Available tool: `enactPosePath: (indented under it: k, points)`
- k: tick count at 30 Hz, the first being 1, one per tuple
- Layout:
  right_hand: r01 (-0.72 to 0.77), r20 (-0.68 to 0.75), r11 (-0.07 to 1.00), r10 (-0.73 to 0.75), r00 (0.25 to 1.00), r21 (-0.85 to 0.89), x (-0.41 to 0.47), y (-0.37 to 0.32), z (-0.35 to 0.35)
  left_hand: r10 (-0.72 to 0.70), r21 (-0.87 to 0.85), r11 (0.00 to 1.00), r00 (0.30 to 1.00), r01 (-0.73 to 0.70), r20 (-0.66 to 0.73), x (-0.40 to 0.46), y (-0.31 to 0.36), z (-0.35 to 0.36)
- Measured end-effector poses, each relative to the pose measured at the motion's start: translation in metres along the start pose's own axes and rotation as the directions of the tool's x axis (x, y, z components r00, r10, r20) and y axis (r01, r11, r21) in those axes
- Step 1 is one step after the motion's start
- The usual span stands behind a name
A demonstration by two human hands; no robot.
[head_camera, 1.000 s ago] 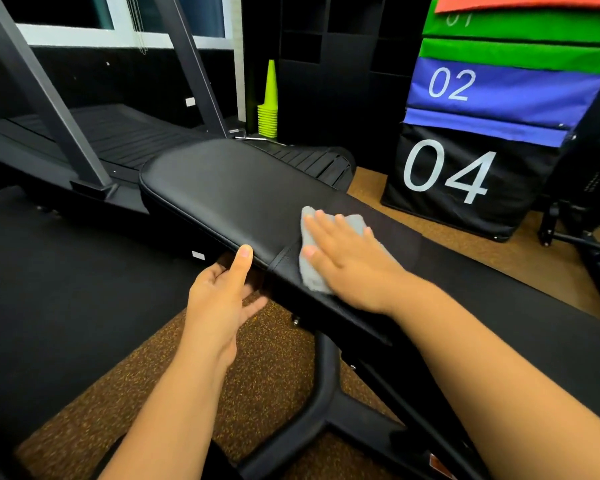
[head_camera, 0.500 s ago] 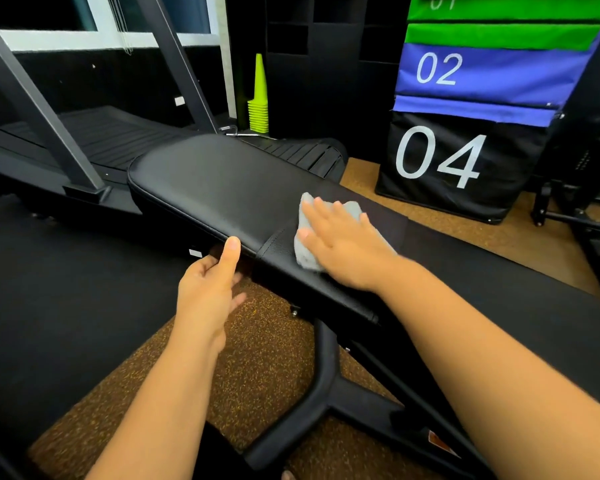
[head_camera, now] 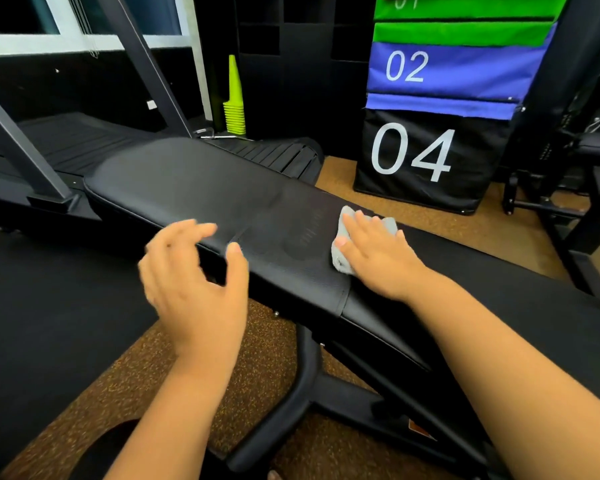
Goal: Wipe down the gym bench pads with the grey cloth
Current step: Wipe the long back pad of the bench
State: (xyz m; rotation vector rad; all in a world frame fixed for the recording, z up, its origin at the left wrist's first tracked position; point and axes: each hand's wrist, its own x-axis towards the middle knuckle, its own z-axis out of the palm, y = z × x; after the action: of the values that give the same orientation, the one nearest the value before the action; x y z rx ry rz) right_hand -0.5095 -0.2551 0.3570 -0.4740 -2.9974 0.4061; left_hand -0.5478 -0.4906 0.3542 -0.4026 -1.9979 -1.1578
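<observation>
The black gym bench pad runs from upper left to lower right across the view, with a seam near its middle. A small grey cloth lies on the pad's far right part. My right hand presses flat on the cloth, fingers spread, covering most of it. My left hand hovers at the pad's near edge, fingers apart and curled, holding nothing, slightly blurred.
A black treadmill stands behind the bench at left. Stacked plyo boxes marked 02 and 04 stand at the right rear, lime cones by the wall. The bench's black frame crosses the speckled brown floor below. Another machine stands at far right.
My right hand has slid the cloth to the right along the pad. My left hand has lifted from under the pad's edge and opened above it.
</observation>
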Motion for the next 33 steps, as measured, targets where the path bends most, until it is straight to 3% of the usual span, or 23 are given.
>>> enactPosePath:
  k: [3, 5, 11, 15, 22, 26, 33]
  points:
    - [0.096, 0.000, 0.995, -0.096, 0.995, 0.001, -0.050, -0.011, 0.005, 0.237, -0.002, 0.971, 0.955, -0.241, 0.177, -0.001, 0.014, 0.008]
    - [0.130, 0.017, 0.991, -0.130, 0.991, 0.001, -0.070, -0.013, 0.004, 0.311, -0.038, 0.948, 0.898, -0.315, 0.310, 0.001, 0.024, 0.020]
    - [-0.025, 0.059, 0.998, 0.022, 0.998, 0.051, -0.023, 0.020, -0.005, 0.307, 0.009, 0.916, 0.715, -0.401, 0.629, 0.002, 0.043, 0.060]
    - [-0.040, 0.031, 0.999, 0.040, 0.999, 0.015, -0.026, 0.021, -0.002, 0.301, 0.069, 0.896, 0.716, -0.438, 0.630, -0.005, 0.040, 0.065]
    - [0.062, 0.057, 0.995, -0.058, 0.997, -0.075, -0.129, 0.016, 0.008, 0.308, 0.064, 0.899, 0.731, -0.432, 0.608, -0.007, 0.040, 0.066]
    - [0.026, 0.074, 0.994, -0.018, 0.997, -0.105, -0.116, 0.003, 0.006, 0.295, 0.071, 0.905, 0.738, -0.420, 0.606, -0.007, 0.043, 0.065]
    - [0.120, -0.031, 0.992, -0.121, 0.992, -0.047, -0.104, -0.019, 0.015, 0.295, 0.064, 0.904, 0.727, -0.422, 0.620, -0.006, 0.042, 0.064]
